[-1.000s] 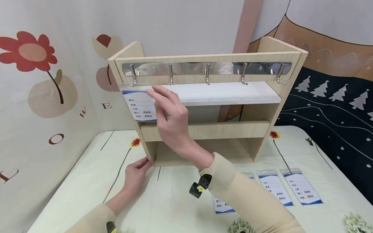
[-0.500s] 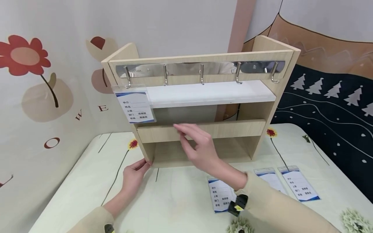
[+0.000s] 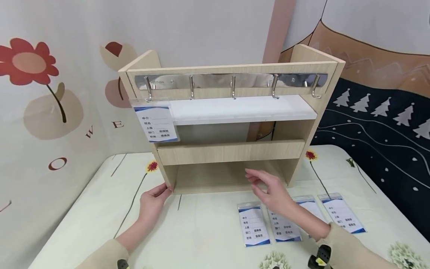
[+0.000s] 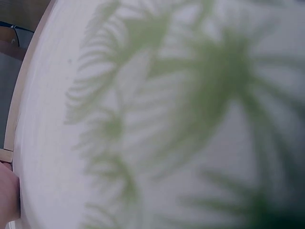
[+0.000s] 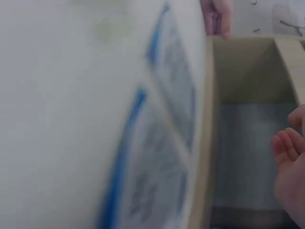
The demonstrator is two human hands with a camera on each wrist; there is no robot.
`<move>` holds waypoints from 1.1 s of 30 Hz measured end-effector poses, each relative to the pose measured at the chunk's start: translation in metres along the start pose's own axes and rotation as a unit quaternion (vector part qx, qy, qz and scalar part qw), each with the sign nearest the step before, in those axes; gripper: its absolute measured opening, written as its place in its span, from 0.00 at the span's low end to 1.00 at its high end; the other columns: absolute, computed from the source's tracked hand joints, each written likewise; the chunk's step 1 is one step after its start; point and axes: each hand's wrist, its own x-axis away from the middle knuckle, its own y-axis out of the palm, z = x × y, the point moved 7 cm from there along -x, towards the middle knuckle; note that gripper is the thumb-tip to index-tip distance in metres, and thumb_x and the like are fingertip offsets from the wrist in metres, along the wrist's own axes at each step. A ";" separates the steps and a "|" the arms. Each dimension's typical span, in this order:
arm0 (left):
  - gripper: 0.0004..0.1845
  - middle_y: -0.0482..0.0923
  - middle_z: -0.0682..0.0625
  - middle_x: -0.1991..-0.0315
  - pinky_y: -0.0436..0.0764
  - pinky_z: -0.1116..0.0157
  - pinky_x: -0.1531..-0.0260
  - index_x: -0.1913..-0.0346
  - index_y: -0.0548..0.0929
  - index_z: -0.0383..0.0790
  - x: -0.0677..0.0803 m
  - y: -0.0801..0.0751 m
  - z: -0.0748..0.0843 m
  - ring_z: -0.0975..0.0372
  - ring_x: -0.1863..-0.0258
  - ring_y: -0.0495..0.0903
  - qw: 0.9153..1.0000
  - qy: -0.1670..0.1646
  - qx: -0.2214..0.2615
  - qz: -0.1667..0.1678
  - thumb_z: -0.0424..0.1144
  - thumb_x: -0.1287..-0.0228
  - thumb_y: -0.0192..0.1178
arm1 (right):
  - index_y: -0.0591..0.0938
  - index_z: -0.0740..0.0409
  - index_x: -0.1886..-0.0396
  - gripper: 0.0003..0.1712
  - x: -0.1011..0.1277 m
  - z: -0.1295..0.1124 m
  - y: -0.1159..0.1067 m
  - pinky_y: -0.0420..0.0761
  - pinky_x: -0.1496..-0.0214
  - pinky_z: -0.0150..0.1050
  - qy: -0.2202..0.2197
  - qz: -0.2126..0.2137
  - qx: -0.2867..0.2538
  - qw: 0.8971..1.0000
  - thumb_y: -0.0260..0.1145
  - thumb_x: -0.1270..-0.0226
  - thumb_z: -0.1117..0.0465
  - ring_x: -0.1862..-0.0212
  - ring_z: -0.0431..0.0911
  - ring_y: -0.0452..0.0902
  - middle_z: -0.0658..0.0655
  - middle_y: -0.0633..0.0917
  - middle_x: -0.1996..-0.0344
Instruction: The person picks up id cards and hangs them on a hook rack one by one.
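Head view only: wooden rack [image 3: 231, 149] with a hook rail [image 3: 231, 80]; one badge holder [image 3: 155, 121] hangs from its leftmost hook. Left hand [image 3: 152, 201] rests open-fingered against the rack's lower left corner. Right hand [image 3: 273, 188] hovers, grip loose and empty, above the badge holders [image 3: 253, 226] on the flower-printed table [image 3: 201, 231]. Wrist views are blurred.

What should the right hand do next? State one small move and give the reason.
Probably lower the right hand onto the nearest badge holder on the table and pinch it. One badge already hangs on the leftmost hook; the next hook is bare, the hand holds nothing, and the left hand steadies the rack.
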 end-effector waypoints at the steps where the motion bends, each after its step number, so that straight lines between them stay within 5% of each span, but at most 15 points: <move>1: 0.20 0.83 0.37 0.45 0.80 0.79 0.58 0.39 0.83 0.30 0.000 0.000 0.000 0.78 0.59 0.82 1.000 0.000 -0.001 0.000 0.37 0.29 0.66 | 0.79 0.70 0.37 0.30 0.004 0.005 0.000 0.86 0.50 0.41 0.020 -0.017 0.013 1.000 0.66 0.40 0.84 0.52 0.56 0.84 0.62 0.86 0.49; 6: 0.21 0.83 0.37 0.44 0.79 0.79 0.57 0.38 0.82 0.30 0.002 -0.001 0.001 0.67 0.50 0.84 1.000 -0.007 -0.010 -0.003 0.38 0.28 0.65 | 0.78 0.68 0.35 0.28 0.020 0.025 0.003 0.85 0.50 0.46 0.099 -0.098 0.070 0.988 0.66 0.35 0.79 0.51 0.55 0.83 0.62 0.84 0.45; 11: 0.22 0.82 0.38 0.43 0.78 0.80 0.57 0.37 0.81 0.32 0.004 -0.003 0.001 0.57 0.44 0.82 1.000 -0.013 -0.015 -0.003 0.40 0.27 0.65 | 0.80 0.65 0.35 0.24 0.027 0.039 0.003 0.84 0.49 0.45 0.138 -0.140 0.070 0.978 0.68 0.31 0.70 0.50 0.52 0.82 0.60 0.84 0.43; 25: 0.20 0.82 0.35 0.44 0.80 0.79 0.58 0.38 0.81 0.29 0.001 0.002 0.002 0.79 0.60 0.81 1.000 -0.008 -0.004 -0.003 0.35 0.28 0.64 | 0.84 0.61 0.41 0.25 0.032 0.061 0.011 0.83 0.48 0.43 0.146 -0.190 0.091 0.967 0.77 0.37 0.61 0.50 0.46 0.81 0.54 0.85 0.48; 33: 0.21 0.82 0.36 0.43 0.79 0.79 0.58 0.37 0.81 0.30 0.002 0.001 0.003 0.74 0.55 0.82 1.000 -0.010 -0.009 -0.005 0.37 0.27 0.64 | 0.85 0.63 0.42 0.26 0.031 0.065 0.015 0.82 0.50 0.39 0.154 -0.215 0.060 0.963 0.78 0.39 0.59 0.53 0.43 0.79 0.49 0.85 0.53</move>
